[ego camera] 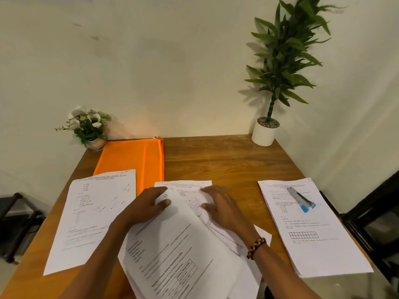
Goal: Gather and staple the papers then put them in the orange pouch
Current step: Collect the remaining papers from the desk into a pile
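Middle pile (183, 244) is skewed under my hands, left (146, 207) pinching a lifted sheet, right (222, 209) flat and holding nothing, so loose pages could slide off the counter (226, 160) before I reach the stapler (301, 199) or pouch (131, 158) at the back left.

Left hand (146, 207) pinches with curled fingers; right hand (222, 207) lies flat, fingers straight.

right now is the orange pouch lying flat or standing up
Lying flat: the orange pouch is spread on the table, its near end under the left paper.
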A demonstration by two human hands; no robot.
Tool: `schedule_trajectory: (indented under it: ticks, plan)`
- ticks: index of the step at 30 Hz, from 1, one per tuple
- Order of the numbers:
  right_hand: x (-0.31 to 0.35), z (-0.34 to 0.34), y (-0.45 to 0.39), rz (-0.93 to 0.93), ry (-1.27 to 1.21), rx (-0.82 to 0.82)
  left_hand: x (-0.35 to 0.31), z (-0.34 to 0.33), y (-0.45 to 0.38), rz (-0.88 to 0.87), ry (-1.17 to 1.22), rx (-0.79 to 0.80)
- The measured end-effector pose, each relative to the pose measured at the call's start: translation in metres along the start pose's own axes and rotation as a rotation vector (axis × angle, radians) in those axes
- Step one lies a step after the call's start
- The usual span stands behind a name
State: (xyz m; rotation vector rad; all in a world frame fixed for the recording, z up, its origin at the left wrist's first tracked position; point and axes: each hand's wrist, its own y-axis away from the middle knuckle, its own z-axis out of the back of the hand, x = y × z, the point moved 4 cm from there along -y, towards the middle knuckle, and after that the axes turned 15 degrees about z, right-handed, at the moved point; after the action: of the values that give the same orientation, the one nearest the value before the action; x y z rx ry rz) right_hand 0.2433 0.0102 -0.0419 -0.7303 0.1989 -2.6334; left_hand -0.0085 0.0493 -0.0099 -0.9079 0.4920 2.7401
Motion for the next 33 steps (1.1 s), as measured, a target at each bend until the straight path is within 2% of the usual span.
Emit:
schedule_trajectory:
  ticks: [3,6,11,13,15,19,23,26,30,33]
  plan:
    - [-0.007,0.002,-0.019,-0.272,0.138,0.034,-0.002,-0.001,-0.008,0.031,-0.055,0.027]
    - [-0.01,-0.005,-0.033,-0.505,0.022,0.034,-0.007,-0.001,-0.016,0.011,-0.13,0.039]
    - [-0.021,-0.014,-0.045,-0.676,-0.267,-0.248,-0.008,-0.006,-0.026,0.05,-0.223,-0.003]
    - [-0.027,-0.021,-0.047,-0.648,-0.462,-0.34,-0.012,-0.006,-0.026,0.066,-0.284,-0.03]
    - [-0.029,-0.02,-0.049,-0.577,-0.596,-0.4,-0.021,-0.002,-0.023,0.012,-0.246,-0.015]
    - [-0.02,-0.004,-0.066,-0.391,-0.783,-0.376,-0.04,0.017,-0.029,-0.085,-0.09,-0.002]
    - [0.008,0.02,-0.092,-0.172,-0.769,-0.215,-0.065,0.043,-0.041,-0.255,-0.086,-0.211]
    - [0.025,0.039,-0.109,-0.047,-0.708,-0.198,-0.08,0.061,-0.05,-0.353,-0.184,-0.431]
    - [0.039,0.053,-0.125,0.064,-0.668,-0.129,-0.08,0.075,-0.06,-0.341,-0.042,-0.339]
    - [0.049,0.059,-0.128,0.075,-0.73,-0.112,-0.077,0.079,-0.062,-0.283,-0.008,-0.355]
